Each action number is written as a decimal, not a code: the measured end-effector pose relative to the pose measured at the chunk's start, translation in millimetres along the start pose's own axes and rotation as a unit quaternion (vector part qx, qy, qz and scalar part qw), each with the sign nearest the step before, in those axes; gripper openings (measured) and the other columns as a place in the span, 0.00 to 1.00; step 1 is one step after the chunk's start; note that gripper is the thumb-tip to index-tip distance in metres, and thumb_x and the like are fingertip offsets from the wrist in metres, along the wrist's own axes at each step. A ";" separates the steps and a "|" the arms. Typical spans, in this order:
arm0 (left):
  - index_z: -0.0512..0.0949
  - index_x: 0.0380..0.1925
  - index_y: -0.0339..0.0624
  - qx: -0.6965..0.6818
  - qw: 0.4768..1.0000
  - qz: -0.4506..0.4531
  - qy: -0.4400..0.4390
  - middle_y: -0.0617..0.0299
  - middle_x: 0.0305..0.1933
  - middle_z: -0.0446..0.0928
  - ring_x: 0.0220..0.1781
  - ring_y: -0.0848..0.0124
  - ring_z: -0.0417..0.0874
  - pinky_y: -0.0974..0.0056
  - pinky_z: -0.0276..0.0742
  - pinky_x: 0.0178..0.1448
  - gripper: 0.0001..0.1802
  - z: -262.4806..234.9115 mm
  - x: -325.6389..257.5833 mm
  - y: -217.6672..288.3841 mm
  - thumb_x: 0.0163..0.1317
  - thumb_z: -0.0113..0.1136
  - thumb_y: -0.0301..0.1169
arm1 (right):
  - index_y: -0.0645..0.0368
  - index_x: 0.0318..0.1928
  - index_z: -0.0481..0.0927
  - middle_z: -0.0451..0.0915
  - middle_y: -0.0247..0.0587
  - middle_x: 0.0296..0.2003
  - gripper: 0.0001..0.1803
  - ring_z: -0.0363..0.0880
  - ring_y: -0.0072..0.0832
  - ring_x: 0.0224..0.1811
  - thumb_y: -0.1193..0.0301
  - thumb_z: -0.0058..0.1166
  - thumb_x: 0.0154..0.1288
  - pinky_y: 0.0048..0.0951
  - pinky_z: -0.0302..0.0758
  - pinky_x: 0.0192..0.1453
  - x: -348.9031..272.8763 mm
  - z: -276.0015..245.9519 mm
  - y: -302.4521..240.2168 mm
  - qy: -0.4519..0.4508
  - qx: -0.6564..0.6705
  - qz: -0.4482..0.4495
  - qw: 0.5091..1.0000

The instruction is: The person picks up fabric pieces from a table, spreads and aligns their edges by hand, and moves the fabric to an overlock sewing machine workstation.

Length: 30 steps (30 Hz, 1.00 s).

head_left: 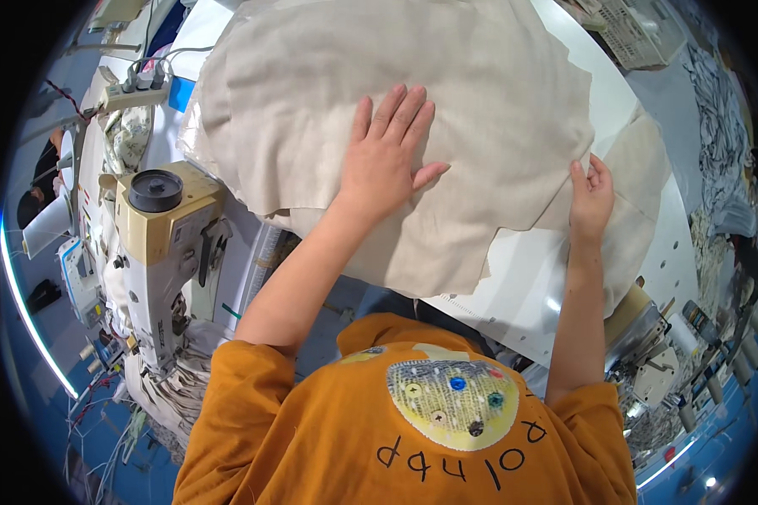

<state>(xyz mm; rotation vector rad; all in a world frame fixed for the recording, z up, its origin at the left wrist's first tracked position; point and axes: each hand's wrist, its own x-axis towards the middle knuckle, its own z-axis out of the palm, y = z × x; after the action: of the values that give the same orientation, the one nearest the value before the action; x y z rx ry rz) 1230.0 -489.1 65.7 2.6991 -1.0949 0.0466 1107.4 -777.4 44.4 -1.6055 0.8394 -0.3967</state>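
A large beige fabric piece [497, 109] with jagged cut edges lies spread over the white table [526, 268]. My left hand [385, 160] rests flat on the middle of it, fingers stretched out and thumb apart. At the cloth's right edge, my right hand [594, 195] pinches the border between thumb and fingers. Beyond that hand, another beige cloth part [636, 164] hangs over the table's right side. The fabric's near edge drops toward my body and has a stepped corner.
A sewing machine [164, 252] with a black round knob stands at the left. Behind it sit a power strip [135, 94] and patterned cloth [129, 135]. A white basket [636, 29] is at the far right. More machinery with thread cones [682, 337] stands at the lower right.
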 end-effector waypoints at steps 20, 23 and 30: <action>0.66 0.68 0.50 -0.015 0.999 0.039 -0.010 0.56 0.76 0.56 0.78 0.55 0.53 0.45 0.47 0.77 0.37 -18.5 -25.0 -25.6 0.59 0.63 0.47 | 0.63 0.58 0.70 0.78 0.39 0.42 0.31 0.76 0.25 0.36 0.67 0.67 0.56 0.29 0.75 0.46 -50.1 -12.0 -1.0 0.085 -0.166 0.071 0.980; 0.66 0.68 0.50 -0.016 0.999 0.046 -0.008 0.56 0.76 0.56 0.78 0.54 0.53 0.44 0.47 0.77 0.37 -18.1 -23.5 -23.2 0.59 0.63 0.47 | 0.62 0.58 0.70 0.78 0.40 0.40 0.32 0.78 0.29 0.38 0.66 0.67 0.56 0.32 0.75 0.46 -55.5 -5.9 -4.3 0.120 -0.210 -0.014 0.970; 0.63 0.70 0.50 0.022 0.998 0.056 0.013 0.54 0.76 0.54 0.78 0.53 0.52 0.42 0.47 0.76 0.39 -8.8 -25.7 -22.0 0.60 0.62 0.48 | 0.62 0.41 0.80 0.79 0.38 0.41 0.21 0.79 0.29 0.35 0.57 0.67 0.57 0.30 0.75 0.44 -51.6 14.9 -32.3 0.026 -0.175 0.032 0.984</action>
<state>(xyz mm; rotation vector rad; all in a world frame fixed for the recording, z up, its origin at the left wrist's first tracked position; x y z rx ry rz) 1227.2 -454.3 66.9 2.6639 -1.2510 0.1246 1091.9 -729.8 82.2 -1.8909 1.0407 -0.2552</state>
